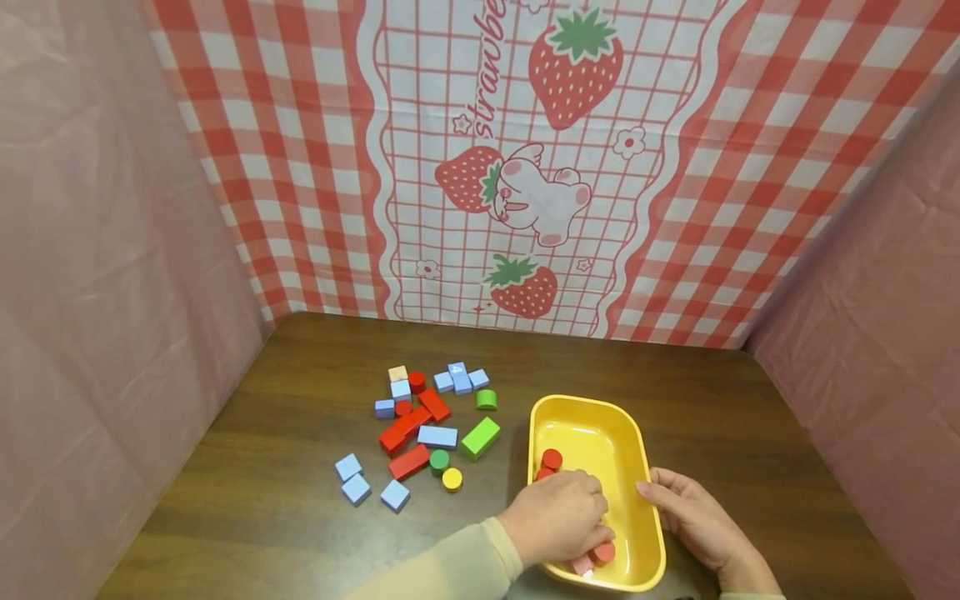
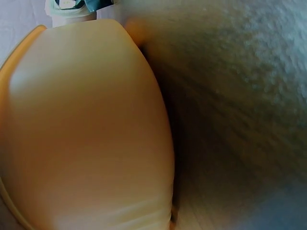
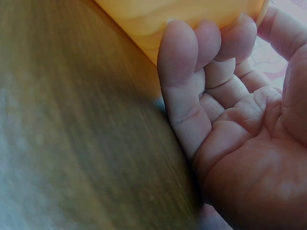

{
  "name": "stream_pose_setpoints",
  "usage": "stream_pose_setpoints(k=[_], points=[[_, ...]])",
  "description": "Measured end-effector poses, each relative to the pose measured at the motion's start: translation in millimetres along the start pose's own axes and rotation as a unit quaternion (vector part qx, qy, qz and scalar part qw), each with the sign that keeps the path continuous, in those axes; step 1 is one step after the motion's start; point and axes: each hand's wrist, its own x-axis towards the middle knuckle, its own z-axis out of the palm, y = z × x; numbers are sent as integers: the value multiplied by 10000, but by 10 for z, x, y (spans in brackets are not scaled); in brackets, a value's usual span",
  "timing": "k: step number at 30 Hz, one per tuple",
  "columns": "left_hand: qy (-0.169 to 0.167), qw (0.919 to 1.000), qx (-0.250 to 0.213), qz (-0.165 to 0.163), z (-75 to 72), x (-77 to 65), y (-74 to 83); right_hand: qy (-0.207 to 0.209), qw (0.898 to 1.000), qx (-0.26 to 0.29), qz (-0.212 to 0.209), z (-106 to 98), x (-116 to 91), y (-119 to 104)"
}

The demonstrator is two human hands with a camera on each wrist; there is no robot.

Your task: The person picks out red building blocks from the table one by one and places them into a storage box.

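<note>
A yellow plastic bin (image 1: 651,550) stands on the table at the front right. My left hand (image 1: 558,512) reaches down over its left rim, fingers bent into the bin; whether they pinch anything is hidden beneath the hand. Red round blocks (image 1: 552,459) lie by the knuckles, and another red round block (image 1: 602,552) and a pink block (image 1: 582,566) show beside the thumb. My right hand (image 1: 697,517) grips the right rim, thumb over the edge. The right wrist view shows its fingertips (image 3: 178,50) against the bin's outer wall. The bin's wall (image 2: 91,110) fills much of the left wrist view.
Left of the bin, loose blocks spread over the brown table (image 1: 247,467): red bars (image 1: 408,462), light blue blocks (image 1: 356,489), green blocks (image 1: 481,438) and a yellow round block (image 1: 452,479). A strawberry-print cloth (image 1: 525,183) hangs behind, with pink curtains (image 1: 112,250) at the sides.
</note>
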Motion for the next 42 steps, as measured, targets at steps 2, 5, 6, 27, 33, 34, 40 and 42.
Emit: stream_pose_setpoints(k=[2, 5, 6, 27, 33, 34, 40, 42], points=[[-5, 10000, -41, -14, 1, 2, 0, -5, 10000, 0, 4, 1, -1, -4], [10, 10000, -90, -40, 3, 4, 1, -7, 10000, -18, 7, 2, -4, -14], [29, 9999, -100, -51, 6, 5, 1, -6, 10000, -26, 3, 2, -4, -16], [1665, 9857, -82, -258, -211, -334, -244, 35, 9999, -115, -15, -8, -11, -2], [2075, 9560, -810, -1911, -433, -1061, -977, -26, 9999, -133, -8, 10, 28, -13], [2042, 9487, -796, -2279, -439, -1196, -1101, -15, 9999, -140, 2, 12, 32, -19], [1017, 9277, -890, -3480, -342, -1676, -1503, 87, 9999, -111, 63, 13, 13, -15], [725, 9271, -1001, -3540, -291, -1700, -1535, 48, 9999, -104, 23, 19, -3, 3]])
